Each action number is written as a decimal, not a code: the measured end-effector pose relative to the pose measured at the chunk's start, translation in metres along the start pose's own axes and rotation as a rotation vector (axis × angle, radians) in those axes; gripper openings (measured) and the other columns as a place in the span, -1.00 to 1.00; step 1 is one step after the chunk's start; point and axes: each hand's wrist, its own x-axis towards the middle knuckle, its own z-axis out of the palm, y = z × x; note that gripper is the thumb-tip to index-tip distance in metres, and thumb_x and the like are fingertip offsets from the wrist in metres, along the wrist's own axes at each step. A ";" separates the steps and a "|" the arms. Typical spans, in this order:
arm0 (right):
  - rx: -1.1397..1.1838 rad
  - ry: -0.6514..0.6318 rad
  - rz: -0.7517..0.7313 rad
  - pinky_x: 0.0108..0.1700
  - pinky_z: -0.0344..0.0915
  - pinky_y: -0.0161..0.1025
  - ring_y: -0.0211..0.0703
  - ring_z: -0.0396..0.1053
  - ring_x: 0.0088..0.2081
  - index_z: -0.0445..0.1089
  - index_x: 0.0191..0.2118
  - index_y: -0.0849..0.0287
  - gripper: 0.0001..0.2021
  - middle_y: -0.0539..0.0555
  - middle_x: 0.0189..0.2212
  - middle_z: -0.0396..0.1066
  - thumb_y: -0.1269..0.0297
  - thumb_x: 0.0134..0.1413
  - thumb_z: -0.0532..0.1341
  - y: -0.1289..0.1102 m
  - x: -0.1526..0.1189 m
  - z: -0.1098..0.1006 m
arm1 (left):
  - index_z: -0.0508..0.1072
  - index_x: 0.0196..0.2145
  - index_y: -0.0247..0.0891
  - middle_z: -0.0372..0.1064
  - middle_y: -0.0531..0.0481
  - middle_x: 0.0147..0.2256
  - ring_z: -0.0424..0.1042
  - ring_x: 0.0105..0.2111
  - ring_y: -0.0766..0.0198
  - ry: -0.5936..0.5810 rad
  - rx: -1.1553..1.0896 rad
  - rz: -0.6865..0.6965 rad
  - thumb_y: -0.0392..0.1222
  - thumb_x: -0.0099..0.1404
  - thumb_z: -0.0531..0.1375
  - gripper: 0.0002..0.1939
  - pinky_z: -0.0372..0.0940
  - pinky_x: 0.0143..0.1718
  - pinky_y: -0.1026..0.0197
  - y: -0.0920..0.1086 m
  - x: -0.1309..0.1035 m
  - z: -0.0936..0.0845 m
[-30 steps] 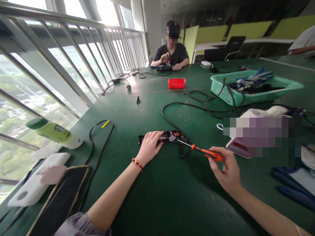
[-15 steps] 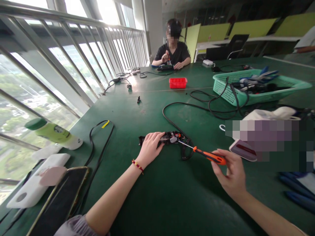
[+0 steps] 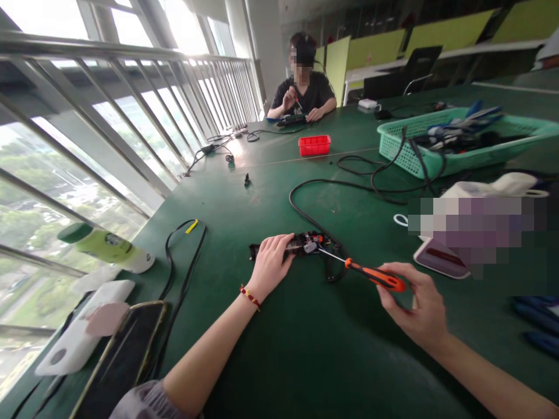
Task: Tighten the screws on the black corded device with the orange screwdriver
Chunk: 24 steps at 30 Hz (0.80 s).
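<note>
Nearest, well left of the opened black device (image 3: 299, 245), a dark phone (image 3: 124, 355) lay beside the wearer's left sleeve (image 3: 151, 398), which was best kept from dragging on it. The right hand (image 3: 423, 305), on the near right of the device, had thumb and fingers closed on the rear of an orange-and-black screwdriver (image 3: 375, 276). Its shaft slanted to the device's exposed grey and orange parts; whether the tip was seated could not be told. So low a slant probably invited slipping, so lining up the shaft before pressing seemed wise. The left hand (image 3: 273, 263) was clasped over the device's left part, thumb on the near side, holding it against the green table (image 3: 262, 364); a firm hold there, out of the blade's line, looked right. A black cord (image 3: 304, 214) ran to the device's right end and wanted slack. Beyond the device, leftward, lay a small black part (image 3: 247, 180), easily knocked away. Farther beyond it stood a red tray (image 3: 315, 150), with a green basket (image 3: 399, 152) to the far right. Farthest, a co-worker (image 3: 305, 93) sat directly beyond the device.
</note>
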 end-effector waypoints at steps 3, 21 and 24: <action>0.019 -0.055 -0.039 -0.23 0.41 -0.08 -0.04 0.40 -0.23 0.23 -0.06 0.09 -0.64 0.10 -0.28 0.38 0.37 -0.03 0.23 0.001 -0.001 -0.001 | 0.10 0.11 -0.24 0.31 -0.10 -0.04 0.27 -0.03 0.13 0.016 -0.028 0.001 -0.25 0.24 0.10 -0.51 0.16 0.03 0.03 0.000 0.000 0.000; 0.050 -0.114 0.014 -0.28 0.42 -0.10 -0.02 0.35 -0.16 0.30 -0.14 0.08 -0.76 0.10 -0.30 0.38 0.37 0.00 0.18 0.004 -0.007 -0.002 | 0.07 0.17 -0.27 0.28 -0.13 -0.06 0.26 -0.05 0.11 -0.005 0.048 0.043 -0.29 0.22 0.07 -0.44 0.20 -0.01 0.05 0.001 -0.003 -0.002; 0.022 -0.052 0.024 -0.21 0.41 -0.05 -0.04 0.37 -0.20 0.29 -0.11 0.08 -0.70 0.10 -0.29 0.39 0.37 -0.03 0.20 0.005 -0.006 0.000 | 0.12 0.15 -0.23 0.28 -0.11 -0.06 0.27 -0.07 0.10 -0.005 0.041 0.038 -0.29 0.21 0.06 -0.46 0.21 -0.03 0.03 0.001 -0.002 -0.002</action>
